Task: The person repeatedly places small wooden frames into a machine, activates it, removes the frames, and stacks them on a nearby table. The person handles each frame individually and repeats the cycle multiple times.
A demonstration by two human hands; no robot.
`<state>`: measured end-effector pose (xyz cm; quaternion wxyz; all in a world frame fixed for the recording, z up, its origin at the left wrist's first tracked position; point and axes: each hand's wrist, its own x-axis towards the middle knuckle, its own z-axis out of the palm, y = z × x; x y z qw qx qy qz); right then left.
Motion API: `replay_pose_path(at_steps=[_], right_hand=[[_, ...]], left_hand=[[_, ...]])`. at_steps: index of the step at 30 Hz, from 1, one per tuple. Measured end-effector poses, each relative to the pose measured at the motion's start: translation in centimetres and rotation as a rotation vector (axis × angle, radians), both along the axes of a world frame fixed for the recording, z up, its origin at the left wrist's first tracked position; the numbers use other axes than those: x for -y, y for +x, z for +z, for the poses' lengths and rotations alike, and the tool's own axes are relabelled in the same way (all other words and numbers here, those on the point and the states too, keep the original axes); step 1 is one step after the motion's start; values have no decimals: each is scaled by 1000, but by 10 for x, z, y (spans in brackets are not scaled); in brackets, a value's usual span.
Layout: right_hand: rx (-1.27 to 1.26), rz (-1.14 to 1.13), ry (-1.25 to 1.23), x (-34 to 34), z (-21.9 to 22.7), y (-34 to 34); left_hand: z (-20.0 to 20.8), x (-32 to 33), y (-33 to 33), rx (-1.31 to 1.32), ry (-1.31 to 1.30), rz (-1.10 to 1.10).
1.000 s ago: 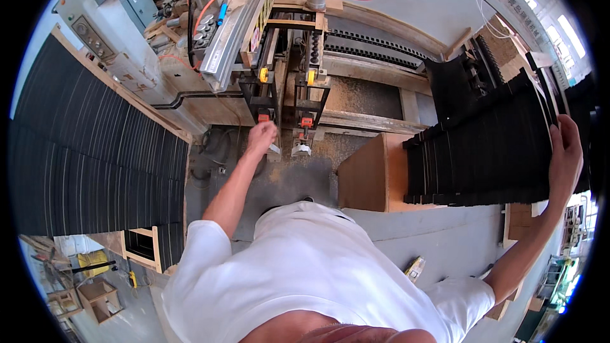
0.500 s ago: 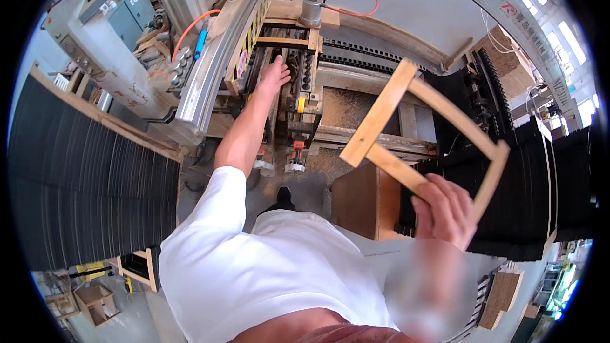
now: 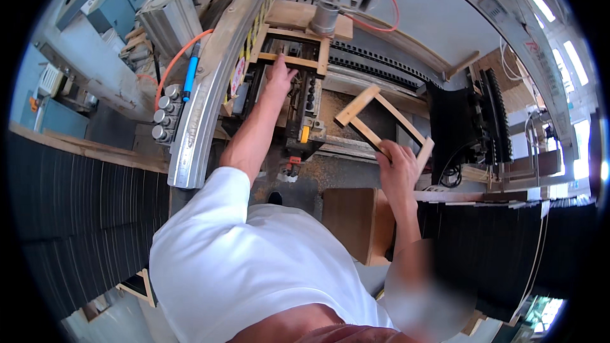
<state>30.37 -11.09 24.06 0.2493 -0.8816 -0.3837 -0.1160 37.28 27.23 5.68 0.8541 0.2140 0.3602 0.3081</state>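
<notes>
My left hand (image 3: pixel 279 80) reaches to a pale wooden frame (image 3: pixel 306 63) lying in the machine under a metal cylinder (image 3: pixel 325 20). One fingertip overlaps the frame's near rail; the fingers are stretched out and the thumb stands apart, below the rail. The undersides of these fingers are hidden. My right hand (image 3: pixel 399 160) is closed on a second wooden frame (image 3: pixel 359 105), gripping it near its close corner. That frame is tilted and held up over the right part of the machine, its rails ending in overlapping corner joints.
A metal beam (image 3: pixel 202 92) with a blue pen-like tool (image 3: pixel 190 77) and an orange hose (image 3: pixel 166 70) runs along the left. A brown box (image 3: pixel 348 222) stands on the floor near my legs. Stacks of black-edged panels (image 3: pixel 89 216) flank me.
My right hand has carried its wooden frame inward and away from me, to over the machine. My left hand has reached the near rail of the other frame. The whole view has shifted.
</notes>
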Motion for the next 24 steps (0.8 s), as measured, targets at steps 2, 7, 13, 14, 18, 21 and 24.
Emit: replay_pose_path(at_steps=[2,7,13,14,18,21,24], right_hand=[[43,145,42,-43,-18,22],[120,416,112,-151,-53,64],[58,579,55,-219,-95,81],[54,584,21,-220,-99,82],[14,649,38,-224,-117,106],[30,647,100,-239,-115,129],[5,616,105,-266,-122,166]], left_hand=[[-12,4,-32,102,25,-14],[-6,43,-88,275,17,-233],[-8,49,-105,403,82,-288],[-6,49,-106,395,89,-267],[-1,58,-104,339,126,-207],[3,69,-106,237,115,-81],[7,80,-119,161,76,-51]])
